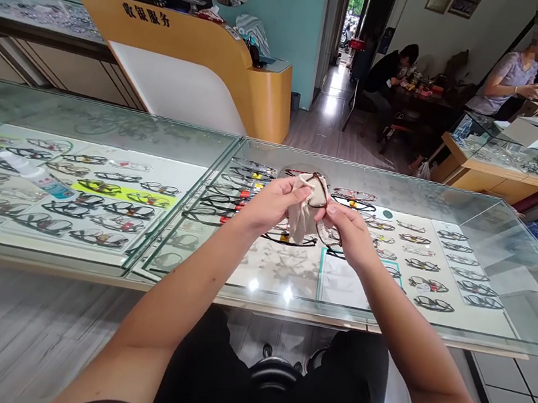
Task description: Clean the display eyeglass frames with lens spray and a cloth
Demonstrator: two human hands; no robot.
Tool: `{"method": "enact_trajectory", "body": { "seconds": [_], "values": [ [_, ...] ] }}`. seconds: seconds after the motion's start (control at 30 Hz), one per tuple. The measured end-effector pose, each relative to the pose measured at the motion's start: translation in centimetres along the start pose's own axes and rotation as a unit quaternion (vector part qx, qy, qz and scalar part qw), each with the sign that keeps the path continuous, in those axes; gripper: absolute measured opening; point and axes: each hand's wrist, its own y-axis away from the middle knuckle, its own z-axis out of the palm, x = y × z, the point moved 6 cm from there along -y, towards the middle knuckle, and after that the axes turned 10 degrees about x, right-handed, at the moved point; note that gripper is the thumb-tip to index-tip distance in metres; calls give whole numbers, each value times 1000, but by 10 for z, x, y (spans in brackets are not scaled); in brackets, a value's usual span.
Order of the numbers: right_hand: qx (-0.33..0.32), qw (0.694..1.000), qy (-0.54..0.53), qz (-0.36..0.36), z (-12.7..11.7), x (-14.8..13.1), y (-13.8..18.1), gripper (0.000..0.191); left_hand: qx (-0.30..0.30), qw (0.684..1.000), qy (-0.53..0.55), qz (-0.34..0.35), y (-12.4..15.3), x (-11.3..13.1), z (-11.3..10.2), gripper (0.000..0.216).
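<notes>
Above a glass display counter (103, 257) I hold a pair of dark brown-framed glasses (323, 184) and a beige cleaning cloth (301, 216). My left hand (273, 203) is closed, pinching the cloth against one lens. My right hand (349, 230) is closed on the frame's lower part, with the cloth hanging down between both hands. Under the glass lie several rows of spectacle frames (101, 203).
An orange and white reception desk (193, 62) stands beyond the counter. A second glass counter (508, 160) is at the right, where a person in a grey top handles papers. Another person sits at a dark table (416, 95) near the doorway. Grey plank floor lies to my left.
</notes>
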Motion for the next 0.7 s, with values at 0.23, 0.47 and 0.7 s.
{"method": "enact_trajectory", "body": {
  "seconds": [0.23, 0.47, 0.7],
  "values": [
    [-19, 999, 15, -28, 7, 2, 0, 59, 80, 995, 22, 50, 2, 0, 10, 55],
    [-30, 998, 22, -46, 8, -8, 2, 57, 80, 996, 17, 46, -1, -1, 1, 59],
    [-8, 1000, 11, -9, 0, -4, -2, 56, 11, 999, 23, 22, 4, 3, 10, 59]
  ]
}}
